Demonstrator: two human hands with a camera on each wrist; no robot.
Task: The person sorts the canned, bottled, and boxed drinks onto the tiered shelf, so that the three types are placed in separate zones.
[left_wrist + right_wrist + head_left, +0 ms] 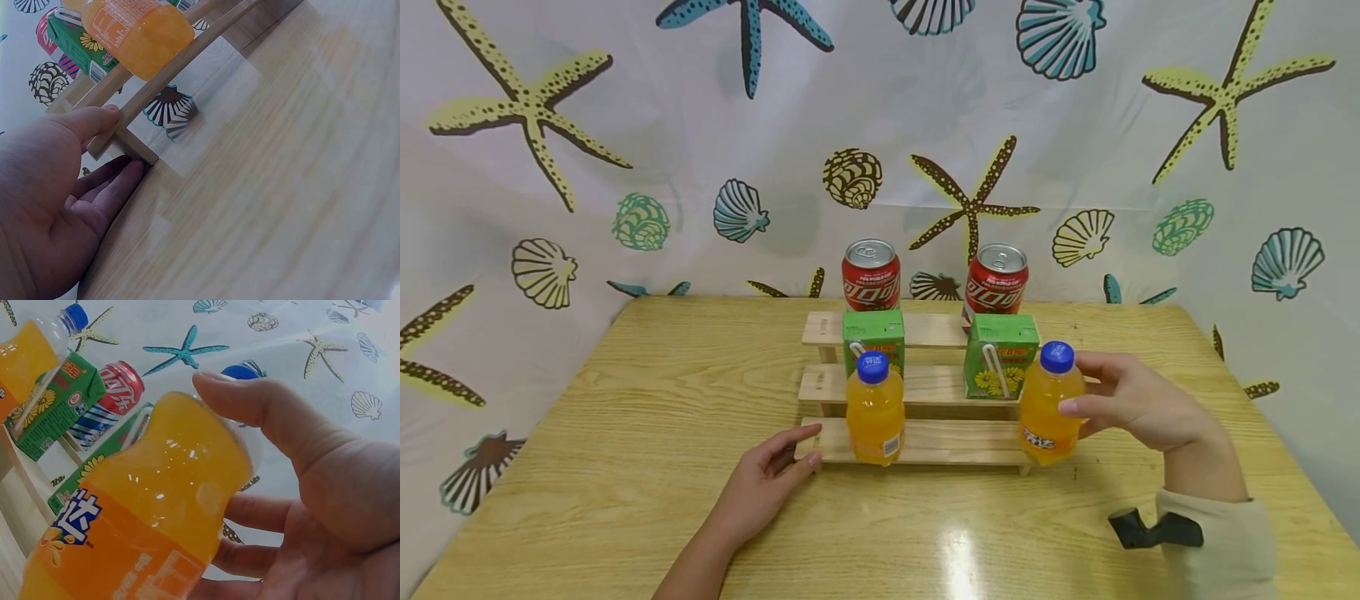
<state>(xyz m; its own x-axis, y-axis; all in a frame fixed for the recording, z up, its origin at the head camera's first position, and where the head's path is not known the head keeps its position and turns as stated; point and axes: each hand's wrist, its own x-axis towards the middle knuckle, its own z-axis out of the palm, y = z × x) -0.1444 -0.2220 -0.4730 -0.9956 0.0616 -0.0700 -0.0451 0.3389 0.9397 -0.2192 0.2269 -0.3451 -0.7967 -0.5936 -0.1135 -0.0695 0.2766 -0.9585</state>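
Observation:
My right hand point(1138, 404) holds an orange soda bottle point(1051, 412) with a blue cap at the right end of the wooden tiered rack point(955, 442). In the right wrist view its thumb lies along the shoulder of the bottle point(137, 506), and the other fingers are partly hidden behind it. My left hand point(760, 483) grips the left end of the rack's lowest tier, thumb on top, as the left wrist view shows on the wooden slat point(169, 72). A second orange soda bottle point(876, 417) stands on that tier, near the left hand.
Two green drink cartons, the left point(872, 325) and the right point(1000, 358), stand on the middle tier. Behind them on the top tier are two red cola cans, left point(871, 275) and right point(996, 279). A patterned cloth point(805, 125) hangs behind the wooden table point(647, 417).

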